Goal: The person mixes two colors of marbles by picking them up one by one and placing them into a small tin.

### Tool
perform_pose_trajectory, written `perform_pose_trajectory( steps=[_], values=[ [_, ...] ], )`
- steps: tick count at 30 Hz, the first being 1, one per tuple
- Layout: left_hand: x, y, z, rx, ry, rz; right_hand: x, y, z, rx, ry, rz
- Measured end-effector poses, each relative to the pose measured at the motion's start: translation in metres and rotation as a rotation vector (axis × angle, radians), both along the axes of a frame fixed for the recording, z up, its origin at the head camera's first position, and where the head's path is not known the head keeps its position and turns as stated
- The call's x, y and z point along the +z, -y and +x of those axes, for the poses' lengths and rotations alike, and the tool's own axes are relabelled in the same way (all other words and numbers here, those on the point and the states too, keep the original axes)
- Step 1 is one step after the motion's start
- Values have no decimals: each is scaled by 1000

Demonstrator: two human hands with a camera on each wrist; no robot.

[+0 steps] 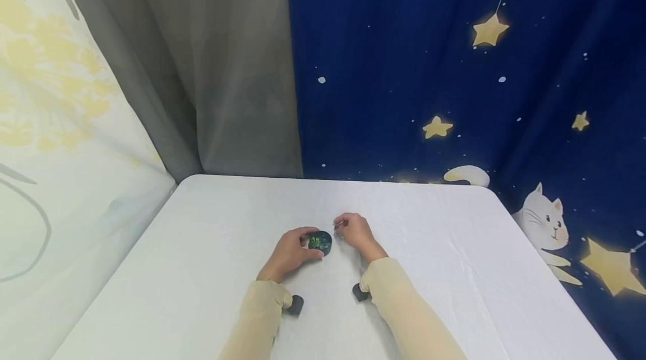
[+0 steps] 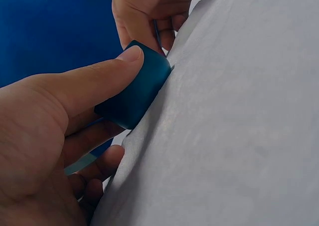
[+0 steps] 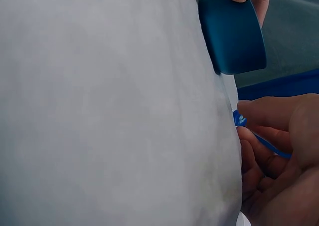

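Observation:
A short round dark teal container with a green-patterned top sits on the white table. My left hand grips it from the left, thumb on the near side and fingers on the far side. The left wrist view shows its smooth side wall under the thumb. Just to the right of the container, apart from it, is my right hand. Its thumb and forefinger pinch a small shiny bluish piece, too small to tell its kind. The other right fingers are curled in.
The white-covered table has rounded far corners. Behind it hang a grey curtain and a dark blue curtain with stars, and a pale patterned cloth is at left. Dark blocks show at both sleeve cuffs.

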State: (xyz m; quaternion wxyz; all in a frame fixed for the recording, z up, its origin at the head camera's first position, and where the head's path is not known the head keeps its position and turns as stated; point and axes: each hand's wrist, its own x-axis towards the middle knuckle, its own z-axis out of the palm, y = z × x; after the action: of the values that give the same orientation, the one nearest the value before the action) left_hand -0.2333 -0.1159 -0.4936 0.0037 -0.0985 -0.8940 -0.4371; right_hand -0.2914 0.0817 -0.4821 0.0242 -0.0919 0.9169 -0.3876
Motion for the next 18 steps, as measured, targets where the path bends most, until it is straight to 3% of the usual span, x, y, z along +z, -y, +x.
perform_pose_trajectory(
  steps=[18],
  values=[
    [-1,-1,0,-2,-9,-2,0,0,-2,21,-19,45]
  ],
)
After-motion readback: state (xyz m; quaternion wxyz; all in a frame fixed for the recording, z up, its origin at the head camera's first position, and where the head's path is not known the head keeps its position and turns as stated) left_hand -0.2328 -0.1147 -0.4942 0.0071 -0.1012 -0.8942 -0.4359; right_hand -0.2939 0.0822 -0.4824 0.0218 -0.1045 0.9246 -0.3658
